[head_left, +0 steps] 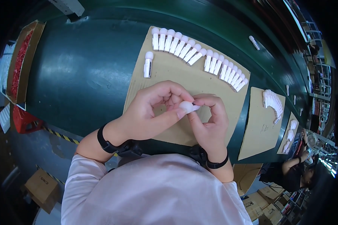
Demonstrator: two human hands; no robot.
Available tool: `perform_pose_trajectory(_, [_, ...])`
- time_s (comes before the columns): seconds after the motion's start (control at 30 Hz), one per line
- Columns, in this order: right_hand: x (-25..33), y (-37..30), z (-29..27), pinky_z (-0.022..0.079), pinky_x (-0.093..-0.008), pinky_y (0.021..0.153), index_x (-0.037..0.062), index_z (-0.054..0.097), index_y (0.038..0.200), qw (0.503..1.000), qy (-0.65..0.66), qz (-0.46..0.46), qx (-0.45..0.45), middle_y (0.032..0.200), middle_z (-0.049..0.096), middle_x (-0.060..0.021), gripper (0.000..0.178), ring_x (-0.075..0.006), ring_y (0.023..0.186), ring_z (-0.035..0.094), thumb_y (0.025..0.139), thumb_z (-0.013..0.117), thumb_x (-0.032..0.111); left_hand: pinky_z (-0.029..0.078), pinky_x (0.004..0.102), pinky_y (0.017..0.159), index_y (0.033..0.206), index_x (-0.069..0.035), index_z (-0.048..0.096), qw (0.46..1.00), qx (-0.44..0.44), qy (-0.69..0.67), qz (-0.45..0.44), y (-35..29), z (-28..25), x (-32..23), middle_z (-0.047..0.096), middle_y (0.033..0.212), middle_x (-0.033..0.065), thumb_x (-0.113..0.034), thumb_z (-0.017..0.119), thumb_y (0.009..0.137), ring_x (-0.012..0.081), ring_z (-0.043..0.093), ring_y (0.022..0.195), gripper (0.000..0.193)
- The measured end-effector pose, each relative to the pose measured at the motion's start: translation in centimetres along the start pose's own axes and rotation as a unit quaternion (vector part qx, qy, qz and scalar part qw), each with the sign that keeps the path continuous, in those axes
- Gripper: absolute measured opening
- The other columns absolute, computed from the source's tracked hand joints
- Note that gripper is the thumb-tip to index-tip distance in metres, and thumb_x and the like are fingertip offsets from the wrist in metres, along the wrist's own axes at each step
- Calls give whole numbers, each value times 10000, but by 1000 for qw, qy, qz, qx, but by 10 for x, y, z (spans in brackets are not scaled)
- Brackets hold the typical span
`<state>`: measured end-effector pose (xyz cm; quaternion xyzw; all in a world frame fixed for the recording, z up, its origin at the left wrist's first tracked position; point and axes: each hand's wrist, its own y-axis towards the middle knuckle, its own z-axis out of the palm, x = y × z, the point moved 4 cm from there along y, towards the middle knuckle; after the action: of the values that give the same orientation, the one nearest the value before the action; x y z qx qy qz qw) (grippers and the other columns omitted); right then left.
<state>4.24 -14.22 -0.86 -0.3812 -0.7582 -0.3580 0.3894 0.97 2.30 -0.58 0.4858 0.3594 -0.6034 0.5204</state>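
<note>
Above the near half of a cardboard sheet [169, 129], a small white round-headed wand [186, 107] is pinched between my two hands. My left hand [149, 108] has thumb and forefinger closed at its pale rounded head. At the other end, the fingertips of my right hand [210, 119] are closed on it beside a small dark part. Fingers hide much of its body. One similar wand [148, 64] lies alone at the sheet's left side. Along the far edge, a curved row of such wands [181, 45] lies side by side, heads pointing away.
A cardboard box of red pieces [21, 62] stands at the left edge of the green table [75, 75]. To the right, another cardboard sheet [257, 129] carries a fan of wands [273, 104]. A loose wand [254, 42] lies beyond. Another person [294, 168] sits farther right.
</note>
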Motion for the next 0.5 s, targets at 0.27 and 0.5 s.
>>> perform_pose_trajectory(0.27, [0,-1,2,467,-304,870,26,565,978,1000,-9,8,-4,1017,634,-103,273,-193,962,609,759,706,-58,435,203,752,1096,-4,586,998,-18,-63,-14,1,3,3,582,922,-15,-6,581,906,32,513,814,190])
perform_pose_trajectory(0.5, [-1,0,3,467,-298,880,22,568,978,1000,-2,17,1,1035,631,-101,265,-191,977,610,767,710,-51,435,215,766,1105,-3,582,998,-6,-62,-11,0,1,4,570,911,-16,34,538,896,39,513,831,217])
